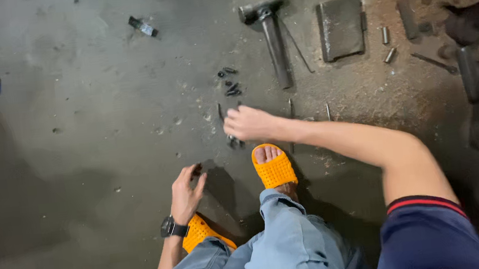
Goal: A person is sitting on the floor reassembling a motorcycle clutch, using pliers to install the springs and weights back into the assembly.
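Observation:
My left hand (185, 192), with a black watch on its wrist, is low on the concrete floor beside my orange sandal (201, 231). Its fingertips pinch a small dark piece (197, 169). My right hand (248, 123) reaches forward, palm down, fingers touching the floor over a small dark metal part (233, 143) and a thin rod (219, 112). Whether it grips anything is hidden by the fingers. My other sandalled foot (274, 166) stands just below that hand.
A sledgehammer (269, 33) lies ahead, with a cluster of small dark bolts (230, 82) to its left. To the right are a flat metal plate (341, 26), short metal pins (385, 35) and dark machinery (478, 68). A small black part (142, 26) lies far left.

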